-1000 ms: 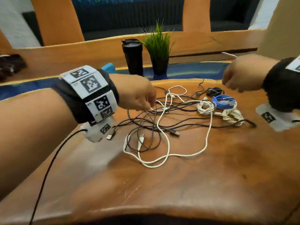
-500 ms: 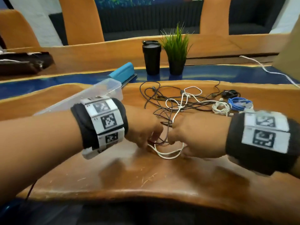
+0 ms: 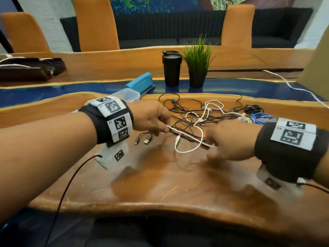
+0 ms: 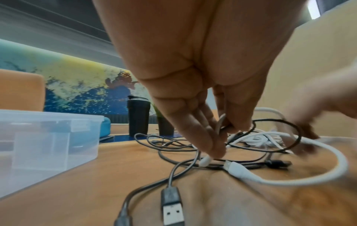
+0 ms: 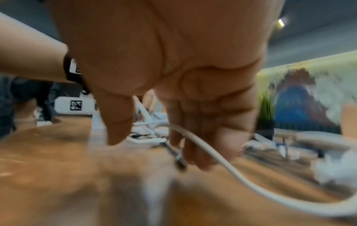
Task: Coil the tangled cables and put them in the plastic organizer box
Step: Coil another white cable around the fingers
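Note:
A white cable [image 3: 189, 137] runs taut between my two hands above the wooden table [image 3: 160, 189], and a slack loop of it hangs down. My left hand [image 3: 164, 130] pinches one end near its plug, which the left wrist view [image 4: 220, 146] shows clearly. My right hand [image 3: 211, 148] grips the other part; its wrist view [image 5: 154, 145] is blurred, with the cable [image 5: 222, 162] crossing the fingers. Behind the hands lies a tangle of black cables [image 3: 187, 111]. The clear plastic organizer box [image 3: 129, 95] stands beyond my left wrist, empty as far as the left wrist view [image 4: 48, 137] shows.
Coiled white [image 3: 244, 119], blue [image 3: 261, 117] and black [image 3: 253, 108] cables lie at the right. Two black USB plugs [image 3: 146, 139] rest under my left hand. A black tumbler [image 3: 171, 68], a potted plant [image 3: 197, 68] and a teal case [image 3: 140, 82] stand at the back.
Half a second ago my hands met over the near loop of the white cable. They have since moved apart and drawn a stretch of it taut. The head view has shifted.

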Motion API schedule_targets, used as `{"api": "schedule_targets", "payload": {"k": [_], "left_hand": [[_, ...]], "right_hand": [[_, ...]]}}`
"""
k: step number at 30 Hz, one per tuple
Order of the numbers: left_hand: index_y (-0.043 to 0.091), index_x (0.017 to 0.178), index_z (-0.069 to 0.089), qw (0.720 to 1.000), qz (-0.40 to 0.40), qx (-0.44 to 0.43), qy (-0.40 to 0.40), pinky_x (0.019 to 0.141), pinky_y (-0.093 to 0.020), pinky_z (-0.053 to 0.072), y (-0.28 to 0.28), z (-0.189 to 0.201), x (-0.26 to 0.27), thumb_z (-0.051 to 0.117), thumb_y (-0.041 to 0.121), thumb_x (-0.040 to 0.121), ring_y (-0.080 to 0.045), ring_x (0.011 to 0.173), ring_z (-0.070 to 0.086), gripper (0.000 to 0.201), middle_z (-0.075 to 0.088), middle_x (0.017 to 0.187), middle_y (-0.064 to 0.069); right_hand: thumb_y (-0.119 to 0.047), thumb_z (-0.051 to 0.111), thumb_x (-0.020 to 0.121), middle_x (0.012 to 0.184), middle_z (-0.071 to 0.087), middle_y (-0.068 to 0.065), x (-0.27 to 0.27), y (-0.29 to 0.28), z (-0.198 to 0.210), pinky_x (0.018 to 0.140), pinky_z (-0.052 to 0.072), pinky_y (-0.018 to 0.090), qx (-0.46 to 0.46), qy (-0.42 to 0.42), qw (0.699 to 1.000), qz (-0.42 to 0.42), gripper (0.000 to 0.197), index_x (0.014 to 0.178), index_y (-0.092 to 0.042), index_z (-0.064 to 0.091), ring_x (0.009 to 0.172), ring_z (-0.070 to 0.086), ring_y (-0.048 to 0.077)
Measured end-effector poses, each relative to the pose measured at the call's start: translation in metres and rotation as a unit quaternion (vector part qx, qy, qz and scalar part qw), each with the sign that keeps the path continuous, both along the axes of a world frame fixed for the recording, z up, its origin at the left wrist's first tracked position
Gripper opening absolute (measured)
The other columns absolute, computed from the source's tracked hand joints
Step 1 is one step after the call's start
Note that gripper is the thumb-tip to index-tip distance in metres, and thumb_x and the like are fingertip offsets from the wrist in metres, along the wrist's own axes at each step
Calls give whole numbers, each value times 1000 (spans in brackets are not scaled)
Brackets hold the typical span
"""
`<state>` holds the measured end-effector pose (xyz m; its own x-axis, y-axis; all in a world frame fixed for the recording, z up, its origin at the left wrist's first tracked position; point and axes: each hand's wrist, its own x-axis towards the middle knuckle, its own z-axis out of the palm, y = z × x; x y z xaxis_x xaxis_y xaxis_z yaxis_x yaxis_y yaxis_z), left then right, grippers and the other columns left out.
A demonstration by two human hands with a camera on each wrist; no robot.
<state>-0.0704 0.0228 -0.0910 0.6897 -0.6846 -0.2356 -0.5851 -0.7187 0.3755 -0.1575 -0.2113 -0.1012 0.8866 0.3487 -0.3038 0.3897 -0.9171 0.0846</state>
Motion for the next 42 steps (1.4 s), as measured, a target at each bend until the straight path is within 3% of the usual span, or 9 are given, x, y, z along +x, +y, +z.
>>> {"api": "schedule_targets", "payload": {"k": [3, 6, 13, 19, 24, 28, 32, 36, 42], "left_hand": [[25, 83, 68, 1000, 14, -6, 27, 68, -29, 57, -2, -2, 4, 69, 27, 91, -10, 68, 70, 9, 74, 74, 3], [25, 84, 69, 999, 26, -21, 22, 67, -29, 57, -5, -1, 6, 69, 27, 91, -11, 68, 70, 8, 74, 75, 1], [26, 85, 69, 999, 14, 22, -20, 71, -31, 56, -4, -1, 2, 67, 30, 92, -3, 62, 63, 8, 72, 73, 7], [28, 78, 66, 1000, 25, 17, -5, 73, -32, 57, -7, 4, -2, 67, 30, 92, -5, 62, 65, 14, 73, 73, 4], [32, 92, 70, 997, 17, 77, -21, 78, -37, 60, -8, 5, -9, 68, 31, 91, -6, 72, 69, 2, 73, 82, 8], [31, 120, 66, 993, 81, 3, -89, 91, -30, 50, -7, 46, -5, 56, 8, 91, -4, 103, 61, 38, 65, 116, 16], [11, 111, 71, 894, 151, -413, 90, 90, -39, 44, -18, 103, -22, 48, 20, 97, -16, 100, 67, 28, 74, 110, -6], [12, 103, 70, 886, 92, -453, 29, 93, -45, 45, -35, 114, -24, 49, 29, 100, -21, 93, 68, 28, 72, 90, -2], [12, 92, 68, 727, 80, -656, 184, 71, -31, 51, -37, 119, -16, 48, 18, 100, -11, 62, 56, 23, 56, 67, 3]], "right_hand": [[-55, 59, 88, 89, 60, -4, -10, 13, -11, 74, 53, 32, -12, 65, 998, -2, 31, 96, -25, 62, 82, 58, 15], [-32, 52, 95, 82, 59, -1, -3, 17, -8, 71, 53, 37, -40, -8, 998, 49, 18, 88, -20, 64, 78, 58, 20], [-54, 63, 84, 99, 56, -4, -11, 16, 6, 72, 45, 31, -3, -143, 985, 96, 35, 103, -25, 58, 89, 57, 19], [-23, 53, 93, 86, 44, 1, -19, 45, -13, 61, 47, 34, -36, -134, 972, 188, 13, 98, -21, 65, 75, 53, 26], [-40, 58, 94, 89, 57, -7, 3, 26, 61, 68, 46, 27, 162, -150, 972, 78, 19, 97, -29, 73, 84, 55, 12], [-34, 67, 89, 85, 69, -3, 23, 6, 120, 72, 53, 30, 306, -193, 932, 22, 13, 93, -26, 77, 82, 63, 14], [-29, 68, 89, 81, 71, -6, 39, 1, 145, 70, 54, 29, 338, -247, 908, 25, 14, 92, -20, 78, 78, 63, 10], [-23, 67, 91, 82, 71, 1, 49, -1, 164, 75, 55, 37, 381, -294, 876, 39, 13, 93, -15, 77, 79, 64, 16], [-5, 62, 93, 77, 66, 13, 64, -8, 174, 79, 56, 44, 563, -232, 793, 12, 13, 100, -3, 72, 70, 60, 18]]}}
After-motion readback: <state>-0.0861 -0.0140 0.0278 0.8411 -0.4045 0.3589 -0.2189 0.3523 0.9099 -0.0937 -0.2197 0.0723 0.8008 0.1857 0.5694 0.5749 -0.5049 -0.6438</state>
